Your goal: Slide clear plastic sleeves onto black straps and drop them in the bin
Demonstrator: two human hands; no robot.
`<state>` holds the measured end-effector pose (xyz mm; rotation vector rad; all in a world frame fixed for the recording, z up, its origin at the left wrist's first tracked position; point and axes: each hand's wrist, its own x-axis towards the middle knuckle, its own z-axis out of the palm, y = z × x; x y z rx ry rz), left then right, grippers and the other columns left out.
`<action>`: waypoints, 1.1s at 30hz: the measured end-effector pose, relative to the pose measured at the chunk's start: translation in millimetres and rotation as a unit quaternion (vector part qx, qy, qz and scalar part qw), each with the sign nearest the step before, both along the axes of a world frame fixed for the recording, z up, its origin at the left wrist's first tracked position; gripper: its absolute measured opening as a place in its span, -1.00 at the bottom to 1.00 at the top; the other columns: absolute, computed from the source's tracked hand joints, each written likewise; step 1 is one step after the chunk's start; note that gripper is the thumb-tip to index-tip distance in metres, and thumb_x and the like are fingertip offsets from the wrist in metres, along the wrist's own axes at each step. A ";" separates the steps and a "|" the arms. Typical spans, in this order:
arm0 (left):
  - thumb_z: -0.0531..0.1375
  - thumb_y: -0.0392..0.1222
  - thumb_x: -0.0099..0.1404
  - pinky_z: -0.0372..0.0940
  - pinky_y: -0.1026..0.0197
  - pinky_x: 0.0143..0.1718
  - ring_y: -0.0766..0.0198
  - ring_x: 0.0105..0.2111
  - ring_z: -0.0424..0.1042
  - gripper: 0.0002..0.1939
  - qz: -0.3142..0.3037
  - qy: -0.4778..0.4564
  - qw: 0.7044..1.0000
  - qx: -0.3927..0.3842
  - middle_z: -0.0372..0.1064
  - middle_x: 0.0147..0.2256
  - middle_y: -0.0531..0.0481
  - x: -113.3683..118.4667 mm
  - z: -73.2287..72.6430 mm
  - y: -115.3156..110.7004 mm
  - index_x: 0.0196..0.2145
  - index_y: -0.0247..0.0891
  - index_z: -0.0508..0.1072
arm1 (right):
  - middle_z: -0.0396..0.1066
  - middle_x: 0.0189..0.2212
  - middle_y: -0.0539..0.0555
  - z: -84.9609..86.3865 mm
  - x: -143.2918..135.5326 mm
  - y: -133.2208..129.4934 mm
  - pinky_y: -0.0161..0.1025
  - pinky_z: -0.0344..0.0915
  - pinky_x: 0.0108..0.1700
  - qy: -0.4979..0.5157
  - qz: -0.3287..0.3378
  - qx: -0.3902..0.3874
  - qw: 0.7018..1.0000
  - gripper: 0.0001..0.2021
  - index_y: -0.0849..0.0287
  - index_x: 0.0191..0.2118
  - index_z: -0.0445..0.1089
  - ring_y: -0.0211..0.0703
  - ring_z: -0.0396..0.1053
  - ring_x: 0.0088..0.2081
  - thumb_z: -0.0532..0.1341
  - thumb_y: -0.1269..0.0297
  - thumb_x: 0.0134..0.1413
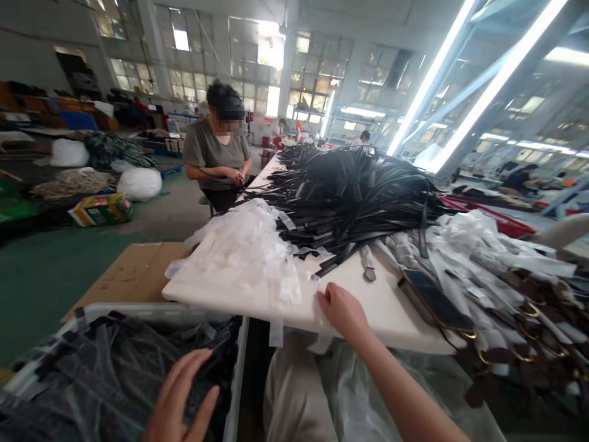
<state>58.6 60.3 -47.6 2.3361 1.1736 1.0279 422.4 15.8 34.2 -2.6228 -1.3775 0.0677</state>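
My left hand hovers over a grey crate, its fingers spread and nothing seen in them. Inside the crate lie black straps in clear plastic sleeves. Resting at the near edge of the white table, my right hand has its fingers pinched together; what they hold, if anything, I cannot make out. To its left is a pile of clear plastic sleeves, some hanging past the edge. Beyond it spreads a big heap of black straps.
A phone lies at the right beside wrapped straps with brown ends and gold rings. A cardboard box stands left of the table. Across the table's left side, a co-worker handles a strap. White sacks sit on the floor.
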 end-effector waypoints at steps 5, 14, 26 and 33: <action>0.10 -0.03 0.40 0.22 -0.06 0.27 0.04 0.30 0.15 -0.39 -0.210 0.157 0.956 0.131 0.18 0.31 -0.02 101.5 53.7 8.3 0.34 -0.08 0.07 | 0.53 -0.34 0.20 -6.2 15.4 -22.1 -0.23 0.11 -0.32 0.008 0.003 -0.007 1.000 -0.74 0.20 -0.33 0.37 -0.04 0.47 -0.25 0.03 0.27 0.36; 0.11 0.04 0.38 -0.04 -0.40 0.29 -0.18 0.36 -0.02 -0.42 -0.161 0.276 0.945 0.064 0.04 0.36 -0.14 196.0 66.5 42.3 0.29 -0.18 0.21 | 0.51 -0.19 0.20 5.2 17.9 -14.6 -0.23 0.16 -0.29 -0.022 -0.001 -0.015 1.000 -0.81 0.19 -0.22 0.38 -0.04 0.47 -0.20 0.04 0.31 0.33; -0.05 0.17 0.42 -0.15 -0.31 0.35 -0.10 0.41 -0.29 -0.33 -0.226 0.085 0.969 0.049 -0.19 0.42 -0.21 170.2 76.9 26.1 0.36 -0.21 0.04 | 0.48 -0.35 0.16 40.4 4.4 -151.3 -0.19 0.32 -0.27 0.365 0.106 0.121 0.917 -0.75 0.09 -0.32 0.48 -0.02 0.40 -0.32 0.22 0.02 0.05; -0.05 0.50 0.21 0.44 0.15 -0.10 0.00 -0.11 0.55 -0.18 -0.318 0.037 0.908 -0.272 0.55 -0.06 -0.18 73.4 35.6 -44.9 0.16 -0.14 0.39 | 0.20 -0.63 -0.13 2.0 -112.9 -59.8 -0.39 0.02 -0.56 0.429 0.327 -0.089 0.837 -0.83 0.16 -0.48 0.39 -0.34 0.11 -0.56 0.29 0.20 -0.03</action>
